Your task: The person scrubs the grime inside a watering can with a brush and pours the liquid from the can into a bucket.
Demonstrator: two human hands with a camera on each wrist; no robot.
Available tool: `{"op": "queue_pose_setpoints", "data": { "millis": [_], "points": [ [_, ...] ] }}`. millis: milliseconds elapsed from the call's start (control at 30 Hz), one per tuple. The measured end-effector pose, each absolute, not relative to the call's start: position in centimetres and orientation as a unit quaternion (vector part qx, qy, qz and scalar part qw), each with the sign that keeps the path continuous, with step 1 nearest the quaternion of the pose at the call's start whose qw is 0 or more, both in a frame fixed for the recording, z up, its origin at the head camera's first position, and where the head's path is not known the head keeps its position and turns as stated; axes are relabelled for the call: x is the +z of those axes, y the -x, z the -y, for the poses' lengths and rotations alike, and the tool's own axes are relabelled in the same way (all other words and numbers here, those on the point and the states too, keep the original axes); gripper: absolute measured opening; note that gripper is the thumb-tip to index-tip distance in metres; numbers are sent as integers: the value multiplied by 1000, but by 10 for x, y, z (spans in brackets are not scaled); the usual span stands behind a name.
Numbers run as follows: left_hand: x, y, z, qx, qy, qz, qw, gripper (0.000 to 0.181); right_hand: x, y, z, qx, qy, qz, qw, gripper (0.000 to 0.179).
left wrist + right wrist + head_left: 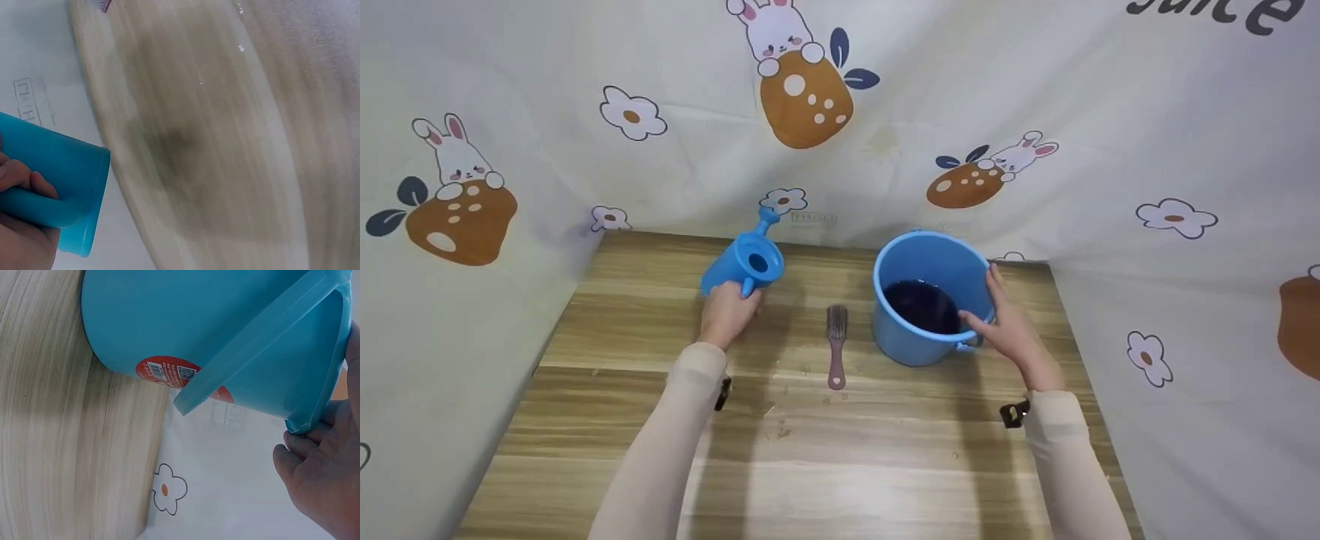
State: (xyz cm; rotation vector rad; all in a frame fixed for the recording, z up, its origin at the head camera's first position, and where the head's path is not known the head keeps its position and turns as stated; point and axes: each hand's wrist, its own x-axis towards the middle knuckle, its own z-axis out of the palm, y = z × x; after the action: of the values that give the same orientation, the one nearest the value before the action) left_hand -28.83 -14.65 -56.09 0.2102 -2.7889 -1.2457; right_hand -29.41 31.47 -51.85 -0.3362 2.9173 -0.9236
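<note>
My left hand (726, 313) grips the handle of a blue watering can (726, 264), whose spout points toward the back wall. The left wrist view shows the fingers wrapped through the handle, and the watering can (73, 163) stands out over the wooden surface. To the right, a larger blue bucket (911, 346) holds dark liquid (924, 306). My right hand (1014, 330) holds the bucket's right rim, thumb over the inner side and fingers around the outside. From the right wrist, the bucket (163, 320) shows a red label and a hanging handle (264, 334).
A hairbrush (836, 349) lies between the watering can and the bucket. Small wet spots (781, 433) dot the wooden table (870, 480) in front of it. A patterned cloth (697, 165) with rabbits and flowers hangs along the back and both sides.
</note>
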Motion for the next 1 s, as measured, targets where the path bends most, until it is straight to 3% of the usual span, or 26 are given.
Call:
{"op": "queue_pose_setpoints", "data": {
  "millis": [667,1000],
  "points": [
    [-615,264,159,-623,-145,767,59,38,-516,295,-315,-300,116,-947,19,93],
    [-627,247,163,-687,-155,710,12,39,-518,293,-314,-309,111,-944,25,93]
  ]
}}
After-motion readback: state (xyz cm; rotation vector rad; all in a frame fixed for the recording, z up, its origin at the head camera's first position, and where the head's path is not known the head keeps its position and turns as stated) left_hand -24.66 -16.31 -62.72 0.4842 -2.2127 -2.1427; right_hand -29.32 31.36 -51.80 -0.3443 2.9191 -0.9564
